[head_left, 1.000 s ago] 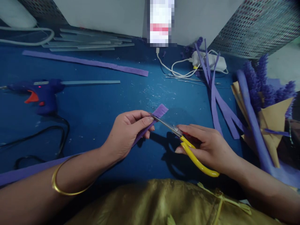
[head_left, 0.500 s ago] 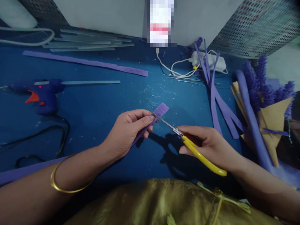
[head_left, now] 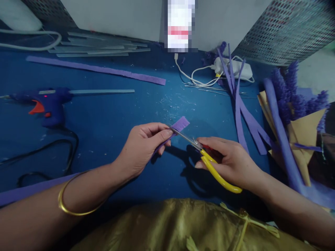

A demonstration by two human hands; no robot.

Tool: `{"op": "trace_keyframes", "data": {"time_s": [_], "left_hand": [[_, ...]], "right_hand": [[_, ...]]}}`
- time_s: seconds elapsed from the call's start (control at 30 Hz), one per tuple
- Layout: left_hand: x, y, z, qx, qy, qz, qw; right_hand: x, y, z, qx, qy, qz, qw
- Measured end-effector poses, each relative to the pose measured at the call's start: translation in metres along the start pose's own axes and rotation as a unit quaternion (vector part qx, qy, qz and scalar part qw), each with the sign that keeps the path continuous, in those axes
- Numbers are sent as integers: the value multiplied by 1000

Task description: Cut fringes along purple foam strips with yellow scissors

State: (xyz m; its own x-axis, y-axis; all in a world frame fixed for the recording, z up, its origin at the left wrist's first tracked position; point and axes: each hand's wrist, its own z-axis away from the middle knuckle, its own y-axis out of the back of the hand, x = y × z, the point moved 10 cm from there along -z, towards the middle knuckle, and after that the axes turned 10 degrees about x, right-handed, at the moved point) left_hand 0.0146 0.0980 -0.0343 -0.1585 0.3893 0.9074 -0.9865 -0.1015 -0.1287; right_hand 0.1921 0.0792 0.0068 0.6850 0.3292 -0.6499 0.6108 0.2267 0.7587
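Near the middle, my left hand [head_left: 149, 144] pinches a narrow purple strip [head_left: 181, 123] between thumb and fingers. The strip's free end points up and right and has fine cuts along its edge. My right hand [head_left: 230, 157] is closed on yellow-handled scissors [head_left: 218, 176]. The scissor blades reach up and left to the strip, right beside my left thumb tip. The lower part of the strip is partly hidden behind my left fingers.
A blue glue gun [head_left: 53, 104] lies at left. Beyond it are a long purple strip [head_left: 96, 69] and glue sticks [head_left: 99, 47]. At right are more purple strips [head_left: 248, 118], a white power strip [head_left: 238, 68] and a wrapped purple bouquet [head_left: 300, 122].
The scissor handles have swung a little left and look spread further apart, with my right fingertips shifted slightly left. My left hand and the strip have barely moved.
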Motion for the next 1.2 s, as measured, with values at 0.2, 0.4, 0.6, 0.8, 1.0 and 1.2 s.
{"op": "trace_keyframes", "data": {"time_s": [0.2,0.4,0.6,0.8,1.0,1.2], "left_hand": [[0,-1,0,-9,5,6,1000],[0,-7,0,-39,30,37,998],[1,-3,1,-7,9,19,1000],[2,5,0,28,-19,9,999],[0,5,-2,30,-19,7,999],[2,5,-1,32,-25,-4,999]], "right_hand": [[0,0,1,-14,-6,-20,1000],[3,-3,2,-22,-41,-81,996],[3,0,1,4,-24,-48,999],[2,0,0,5,-17,-15,1000],[0,1,1,3,-14,-10,1000],[-2,0,0,-11,-10,-18,1000]]}}
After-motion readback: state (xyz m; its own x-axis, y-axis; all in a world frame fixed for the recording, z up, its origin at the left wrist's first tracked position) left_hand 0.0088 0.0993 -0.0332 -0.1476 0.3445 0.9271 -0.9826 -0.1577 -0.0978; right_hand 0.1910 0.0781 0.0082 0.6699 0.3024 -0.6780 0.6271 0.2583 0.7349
